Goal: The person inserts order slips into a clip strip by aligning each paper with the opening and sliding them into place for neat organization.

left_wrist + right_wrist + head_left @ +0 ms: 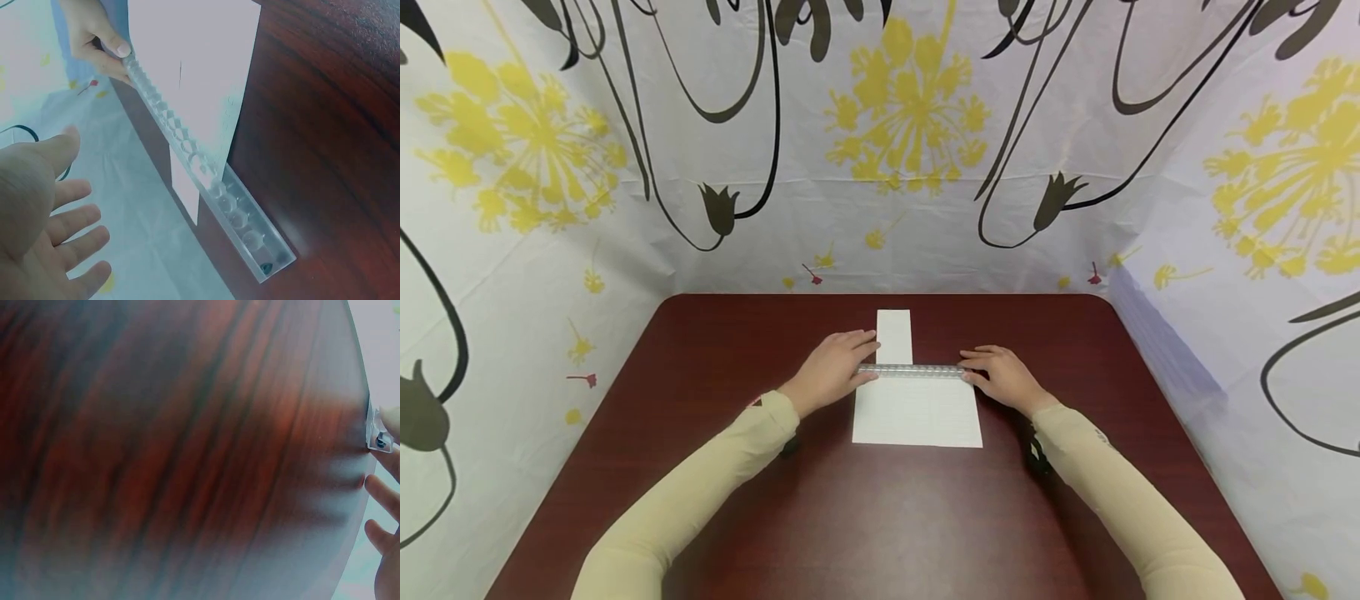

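Observation:
A long clear plastic bar (913,371) with a row of round shapes along it lies crosswise over white paper; its exact kind is unclear. In the left wrist view, the bar (200,169) stretches diagonally over the sheet. My right hand (1003,379) pinches its right end between thumb and fingers; the right wrist view catches that bar end (379,434) at its edge. My left hand (835,368) lies by the left end with loosely spread fingers. Below the bar is a wide white sheet (917,417), and above it a narrow white strip (893,333).
All this lies on a dark red-brown wooden table (880,517) with rounded far corners. A white cloth (820,217) with yellow flowers and grey plant patterns hangs behind it and at both sides. Dark wrist gear (1036,450) shows under the right sleeve.

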Demonstrator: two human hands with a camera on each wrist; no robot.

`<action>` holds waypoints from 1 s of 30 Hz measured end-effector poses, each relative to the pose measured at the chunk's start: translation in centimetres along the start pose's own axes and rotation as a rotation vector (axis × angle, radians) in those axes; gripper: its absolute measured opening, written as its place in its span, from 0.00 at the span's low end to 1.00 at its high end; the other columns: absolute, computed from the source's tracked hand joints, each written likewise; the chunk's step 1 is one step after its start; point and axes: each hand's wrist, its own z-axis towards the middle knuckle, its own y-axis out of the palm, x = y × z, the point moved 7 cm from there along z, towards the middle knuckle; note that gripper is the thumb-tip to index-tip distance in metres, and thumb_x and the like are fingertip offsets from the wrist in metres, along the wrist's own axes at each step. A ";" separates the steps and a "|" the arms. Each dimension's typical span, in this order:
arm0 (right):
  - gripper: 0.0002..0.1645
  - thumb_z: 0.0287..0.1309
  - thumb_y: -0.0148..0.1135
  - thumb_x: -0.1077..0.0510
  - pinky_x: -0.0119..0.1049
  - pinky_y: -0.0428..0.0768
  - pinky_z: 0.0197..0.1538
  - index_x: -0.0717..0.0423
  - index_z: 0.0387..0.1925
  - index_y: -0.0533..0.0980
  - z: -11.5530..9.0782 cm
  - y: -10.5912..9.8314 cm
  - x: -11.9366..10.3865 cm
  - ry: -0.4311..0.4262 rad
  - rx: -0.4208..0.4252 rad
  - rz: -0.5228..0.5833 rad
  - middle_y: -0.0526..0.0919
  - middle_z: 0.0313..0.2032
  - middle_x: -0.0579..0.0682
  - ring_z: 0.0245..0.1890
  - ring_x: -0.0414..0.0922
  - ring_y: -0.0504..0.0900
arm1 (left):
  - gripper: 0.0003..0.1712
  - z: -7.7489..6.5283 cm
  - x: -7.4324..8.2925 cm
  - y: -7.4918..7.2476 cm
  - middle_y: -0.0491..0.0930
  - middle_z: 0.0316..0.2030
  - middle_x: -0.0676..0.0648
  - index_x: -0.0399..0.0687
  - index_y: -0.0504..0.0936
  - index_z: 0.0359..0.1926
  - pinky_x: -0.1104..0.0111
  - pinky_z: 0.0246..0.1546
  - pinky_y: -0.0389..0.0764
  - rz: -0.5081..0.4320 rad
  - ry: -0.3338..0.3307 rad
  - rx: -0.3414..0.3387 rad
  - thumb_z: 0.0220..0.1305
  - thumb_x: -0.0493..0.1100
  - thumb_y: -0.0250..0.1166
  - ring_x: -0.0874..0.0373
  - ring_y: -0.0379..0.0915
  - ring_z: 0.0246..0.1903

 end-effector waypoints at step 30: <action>0.22 0.68 0.59 0.49 0.61 0.62 0.72 0.50 0.60 0.79 0.1 0.1 0.0 0.016 0.001 0.013 0.77 0.65 0.53 0.68 0.58 0.70 | 0.29 5.2 -1.3 3.5 0.82 0.49 0.38 0.35 0.79 0.56 0.53 0.52 0.80 -0.179 -0.401 -0.024 0.67 0.55 0.64 0.44 0.76 0.50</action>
